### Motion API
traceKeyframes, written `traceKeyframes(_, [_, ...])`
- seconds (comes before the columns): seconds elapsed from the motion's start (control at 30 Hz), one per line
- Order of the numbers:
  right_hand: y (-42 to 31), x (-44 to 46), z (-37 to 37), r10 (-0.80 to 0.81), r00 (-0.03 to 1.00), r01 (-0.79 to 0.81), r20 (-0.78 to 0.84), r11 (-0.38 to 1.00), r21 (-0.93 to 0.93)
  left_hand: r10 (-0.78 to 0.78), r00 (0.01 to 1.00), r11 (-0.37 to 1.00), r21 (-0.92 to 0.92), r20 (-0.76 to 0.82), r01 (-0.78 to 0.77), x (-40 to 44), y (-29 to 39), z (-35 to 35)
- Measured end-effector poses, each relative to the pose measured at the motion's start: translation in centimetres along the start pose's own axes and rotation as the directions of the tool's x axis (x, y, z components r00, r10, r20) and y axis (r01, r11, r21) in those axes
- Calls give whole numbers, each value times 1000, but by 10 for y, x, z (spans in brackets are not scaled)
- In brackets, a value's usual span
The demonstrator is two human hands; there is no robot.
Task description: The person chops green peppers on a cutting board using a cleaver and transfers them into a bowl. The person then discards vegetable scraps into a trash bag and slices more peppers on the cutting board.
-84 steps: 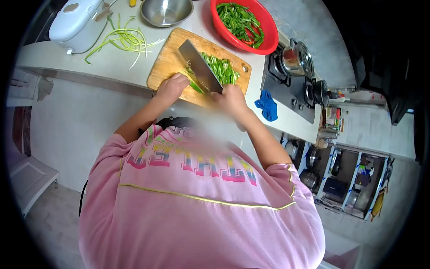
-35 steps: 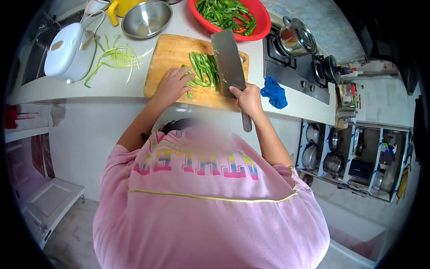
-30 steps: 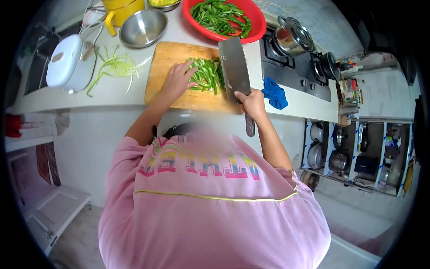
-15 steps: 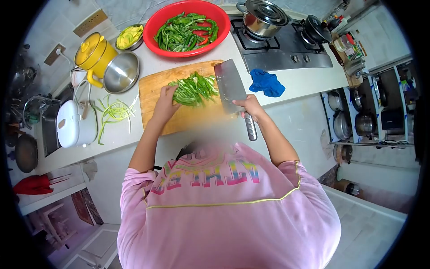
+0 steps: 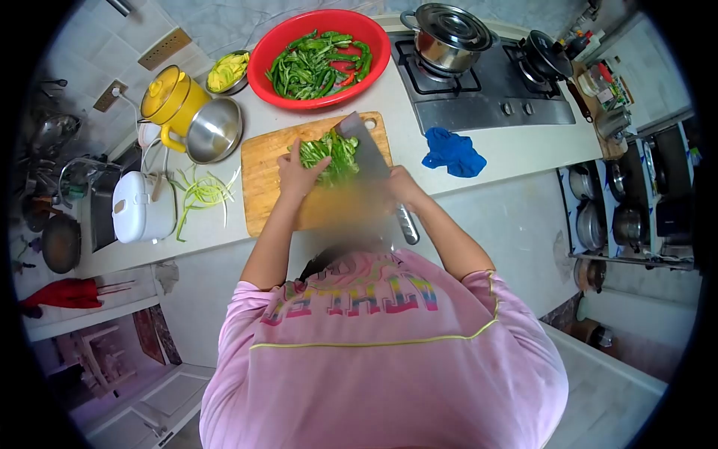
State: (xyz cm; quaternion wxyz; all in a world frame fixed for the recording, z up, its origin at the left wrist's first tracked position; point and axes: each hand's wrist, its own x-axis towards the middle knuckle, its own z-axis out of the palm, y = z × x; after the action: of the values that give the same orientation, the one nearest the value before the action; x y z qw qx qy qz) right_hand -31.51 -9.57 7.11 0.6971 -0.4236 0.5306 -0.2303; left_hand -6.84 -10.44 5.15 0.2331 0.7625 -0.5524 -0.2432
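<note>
A pile of sliced green peppers (image 5: 336,156) lies on the wooden cutting board (image 5: 262,179). At its left side my left hand (image 5: 301,173) touches the slices, thumb and fingers spread apart. My right hand (image 5: 404,187) is closed on a cleaver (image 5: 368,153), whose broad blade stands against the right side of the pile. The cleaver's handle sticks out below that hand, past the board's front edge. A blur hides the lower part of the board. Behind the board is a red basin (image 5: 258,67) with more green peppers and a few red pieces.
Left of the board are green stalks (image 5: 203,194), a white appliance (image 5: 138,209), a steel bowl (image 5: 215,131), a yellow pot (image 5: 176,101) and a bowl of yellow pieces (image 5: 228,71). To the right are a blue cloth (image 5: 454,153) and a stove (image 5: 479,108) with a lidded pot (image 5: 449,37).
The cleaver has moved left from beside the pile to against it. My left hand has shifted right onto the slices, which are now gathered more tightly. The view has shifted slightly.
</note>
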Motion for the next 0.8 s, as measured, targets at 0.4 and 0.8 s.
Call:
traceKeyframes(0.4, [29,35,22,-235,944,290,230,925,-245,0,999,997,77,-50,4,-17,39,5])
traceKeyframes(0.8, [-59,15,22,-309,892,358,329,928,-100,134,981,978,180,-142,-108,10,82,-63])
